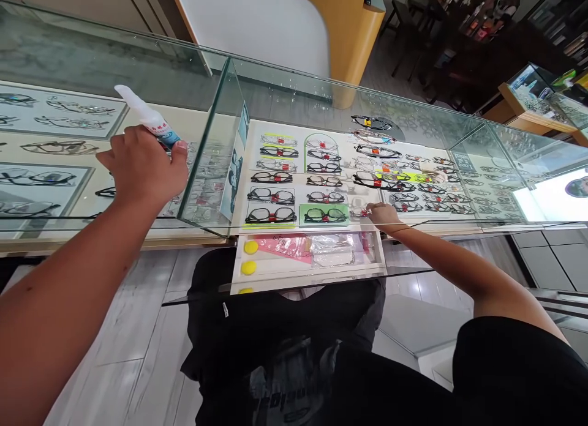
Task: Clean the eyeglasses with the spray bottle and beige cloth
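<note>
On the left, my left hand (144,166) is closed around a small bottle with a white nozzle (149,117) and a blue-and-white label. The nozzle points up and left, above the glass display case. Lower right of centre, my right hand (383,215) reaches in at the near side of the case. Its fingers are pinched at the end of a pair of clear-framed eyeglasses (359,212) with a red tag; the fingertips are partly hidden. Just left of it, black-framed eyeglasses (326,215) lie on a green card.
Rows of tagged eyeglasses (271,196) fill the case. An upright glass divider (206,150) stands between my hands. Before my lap, an open drawer (275,270) holds plastic packets and yellow discs. A white chair back (261,31) stands beyond the case.
</note>
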### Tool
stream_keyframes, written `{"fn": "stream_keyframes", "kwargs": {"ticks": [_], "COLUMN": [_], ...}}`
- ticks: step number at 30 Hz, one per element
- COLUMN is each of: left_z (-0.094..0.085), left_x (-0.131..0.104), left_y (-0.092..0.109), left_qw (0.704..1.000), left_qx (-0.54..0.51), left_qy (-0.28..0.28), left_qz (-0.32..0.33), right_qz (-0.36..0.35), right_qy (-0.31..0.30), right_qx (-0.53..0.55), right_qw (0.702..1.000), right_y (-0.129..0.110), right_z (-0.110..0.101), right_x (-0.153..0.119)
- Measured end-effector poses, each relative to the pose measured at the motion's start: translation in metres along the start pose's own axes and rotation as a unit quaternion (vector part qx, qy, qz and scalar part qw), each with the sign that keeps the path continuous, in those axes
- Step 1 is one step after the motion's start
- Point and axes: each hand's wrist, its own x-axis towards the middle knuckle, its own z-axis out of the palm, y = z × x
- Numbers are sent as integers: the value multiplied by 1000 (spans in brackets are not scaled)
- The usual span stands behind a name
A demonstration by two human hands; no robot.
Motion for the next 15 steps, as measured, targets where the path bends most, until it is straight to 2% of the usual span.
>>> {"fn": "stream_keyframes", "kwargs": {"ticks": [6,15], "left_z": [2,7], "left_x": [3,3], "left_y": [-2,-7], "left_qw": [1000,1000], "left_qx": [4,-2], "left_qy": [7,15], "left_qz": [-2,5], "right_qz": [-10,13], "right_qy": [-5,-10], "right_qx": [-2,4], "right_qw": [1000,1000], "right_y": [-2,-8], "right_z": [-3,-17], "right_x": [6,-23]}}
